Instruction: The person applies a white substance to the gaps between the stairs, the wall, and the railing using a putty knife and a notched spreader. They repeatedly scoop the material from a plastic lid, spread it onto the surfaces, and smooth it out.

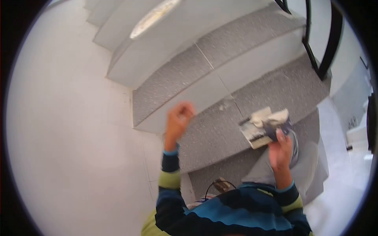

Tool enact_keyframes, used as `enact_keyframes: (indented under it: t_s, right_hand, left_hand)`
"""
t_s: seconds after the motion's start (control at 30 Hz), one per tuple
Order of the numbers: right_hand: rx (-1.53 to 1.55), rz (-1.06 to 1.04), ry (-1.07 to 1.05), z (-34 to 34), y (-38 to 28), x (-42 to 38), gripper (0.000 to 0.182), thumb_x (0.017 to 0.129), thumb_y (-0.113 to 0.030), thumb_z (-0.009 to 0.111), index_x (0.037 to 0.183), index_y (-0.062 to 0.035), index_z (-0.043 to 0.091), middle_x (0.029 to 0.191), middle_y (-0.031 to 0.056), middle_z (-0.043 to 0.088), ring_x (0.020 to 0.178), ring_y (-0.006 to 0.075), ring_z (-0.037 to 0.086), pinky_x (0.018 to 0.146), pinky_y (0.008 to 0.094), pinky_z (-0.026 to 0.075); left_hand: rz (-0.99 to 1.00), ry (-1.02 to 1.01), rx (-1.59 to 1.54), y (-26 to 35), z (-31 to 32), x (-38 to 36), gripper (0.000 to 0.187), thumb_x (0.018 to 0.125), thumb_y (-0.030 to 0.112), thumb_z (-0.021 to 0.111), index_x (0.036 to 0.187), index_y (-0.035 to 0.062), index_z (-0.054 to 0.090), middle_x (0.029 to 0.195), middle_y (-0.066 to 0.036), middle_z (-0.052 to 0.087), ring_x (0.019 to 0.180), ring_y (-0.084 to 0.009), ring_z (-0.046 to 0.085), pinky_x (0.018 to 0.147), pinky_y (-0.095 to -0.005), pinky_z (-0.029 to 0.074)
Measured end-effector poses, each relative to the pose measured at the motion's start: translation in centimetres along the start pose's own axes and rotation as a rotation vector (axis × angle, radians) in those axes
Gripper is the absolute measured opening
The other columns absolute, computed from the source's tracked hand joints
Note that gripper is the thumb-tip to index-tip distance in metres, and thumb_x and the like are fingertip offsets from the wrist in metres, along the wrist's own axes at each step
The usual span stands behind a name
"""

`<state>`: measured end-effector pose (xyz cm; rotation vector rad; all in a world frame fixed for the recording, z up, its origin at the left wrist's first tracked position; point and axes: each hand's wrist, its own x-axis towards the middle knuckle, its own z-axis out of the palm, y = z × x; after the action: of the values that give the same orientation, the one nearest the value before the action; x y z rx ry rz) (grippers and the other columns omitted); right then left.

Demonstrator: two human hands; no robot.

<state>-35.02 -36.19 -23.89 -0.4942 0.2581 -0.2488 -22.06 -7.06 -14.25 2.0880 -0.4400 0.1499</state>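
Observation:
My right hand (280, 155) grips a flat, wide-bladed tool, which looks like a putty scraper (258, 131), with its thumb on the dark part. Thick off-white paste (271, 117) is heaped on the tool, above the grey stair tread. To the left, my left hand (180, 122) is raised in front of a step's riser, near the white wall. Its fingers are curled toward the thumb as in a pinch. Motion blur hides whatever small thing may be between them.
Curved stairs with speckled grey treads (204, 137) and pale risers (256, 67) rise ahead. A white wall (75, 118) borders them at left, a black railing (328, 43) at right. An oval whitish, stained thing (154, 17) is on an upper step.

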Motion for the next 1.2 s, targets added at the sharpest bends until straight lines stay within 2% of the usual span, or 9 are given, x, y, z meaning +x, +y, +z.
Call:
enact_keyframes:
  t_s: [0.07,0.17,0.23,0.37,0.5,0.6,0.87,1.03,1.2]
  right_hand:
    - [0.04,0.03,0.033,1.4,-0.2,-0.1,0.027,0.085,-0.009,0.058,0.109,0.0001,0.051,0.103,0.0071,0.058,0.095,0.0169,0.057,0.082,0.0334,0.047]
    - [0.032,0.131,0.073,1.3,1.5,-1.0,0.027,0.085,-0.01,0.058,0.109,0.0005,0.051,0.103,0.0075,0.058,0.095,0.0176,0.058,0.083,0.0338,0.048]
    - [0.027,0.199,0.072,1.7,3.4,-1.3,0.028,0.085,-0.01,0.058,0.11,0.0008,0.051,0.103,0.0078,0.058,0.094,0.0178,0.058,0.083,0.0339,0.048]
    - [-0.055,0.31,-0.009,3.8,6.5,0.4,0.025,0.085,-0.013,0.06,0.104,0.0025,0.055,0.098,0.0073,0.06,0.091,0.0148,0.058,0.079,0.0275,0.047]
    - [-0.645,-0.137,0.0,3.7,9.1,5.0,0.023,0.082,-0.021,0.063,0.088,0.0011,0.061,0.084,0.0031,0.06,0.079,0.0053,0.052,0.063,0.0252,0.044]
    - [-0.765,-0.237,0.039,3.8,11.4,9.6,0.023,0.081,-0.021,0.062,0.087,0.0016,0.061,0.083,0.0057,0.06,0.075,0.0094,0.054,0.059,0.0293,0.043]
    - [-1.302,-1.105,0.144,7.1,17.6,15.2,0.026,0.07,-0.012,0.063,0.092,0.0028,0.061,0.096,0.0146,0.054,0.081,0.029,0.056,0.067,0.0402,0.048]
    - [-1.416,-0.943,0.118,7.7,19.0,12.9,0.034,0.068,-0.011,0.063,0.1,0.0006,0.06,0.097,0.0135,0.052,0.082,0.0288,0.055,0.067,0.0398,0.048]
    - [-1.247,-0.931,0.224,7.5,17.0,14.6,0.033,0.065,-0.012,0.063,0.097,-0.0024,0.063,0.096,0.0096,0.053,0.081,0.0273,0.055,0.066,0.0384,0.048]
  left_hand:
    - [-0.09,-0.352,-0.058,-0.5,7.0,-6.3,0.035,0.083,0.02,0.064,0.112,0.0029,0.054,0.102,-0.006,0.057,0.089,-0.0125,0.055,0.079,-0.0266,0.045]
    - [-0.202,-0.365,-0.511,-0.1,14.9,-13.5,0.047,0.086,0.022,0.06,0.124,0.001,0.042,0.117,-0.011,0.049,0.106,-0.0171,0.05,0.09,-0.0297,0.041]
    - [-0.274,0.043,-0.796,0.0,17.2,-15.3,0.069,0.086,0.038,0.058,0.133,-0.001,0.025,0.128,-0.013,0.041,0.116,-0.0225,0.045,0.097,-0.0358,0.037]
    - [-0.342,0.43,-1.008,-0.6,15.3,-12.9,0.035,0.093,0.018,0.047,0.121,0.0019,0.037,0.119,-0.012,0.048,0.109,-0.0228,0.051,0.093,-0.0391,0.043]
    - [-0.29,0.587,-0.83,-5.5,9.9,-13.6,0.027,0.091,0.014,0.045,0.114,0.0012,0.041,0.112,-0.012,0.052,0.104,-0.0236,0.054,0.09,-0.0386,0.045]
    - [-0.295,0.744,-0.783,-7.2,6.9,-13.6,0.027,0.091,0.014,0.042,0.113,-0.0006,0.044,0.11,-0.013,0.054,0.101,-0.0245,0.056,0.087,-0.0375,0.047]
    - [-0.411,0.963,-0.657,-16.7,3.8,-17.5,0.03,0.091,0.019,0.04,0.111,-0.0036,0.044,0.108,-0.016,0.052,0.097,-0.026,0.055,0.082,-0.0366,0.047]
    - [-0.315,1.003,-0.313,-16.9,4.8,-17.9,0.023,0.091,0.019,0.04,0.098,-0.0028,0.043,0.099,-0.014,0.051,0.09,-0.0222,0.054,0.078,-0.0335,0.047]
    - [-0.348,1.025,-0.489,-17.4,4.5,-18.2,0.023,0.091,0.019,0.04,0.1,-0.0022,0.043,0.1,-0.015,0.05,0.091,-0.0215,0.053,0.08,-0.0336,0.046]
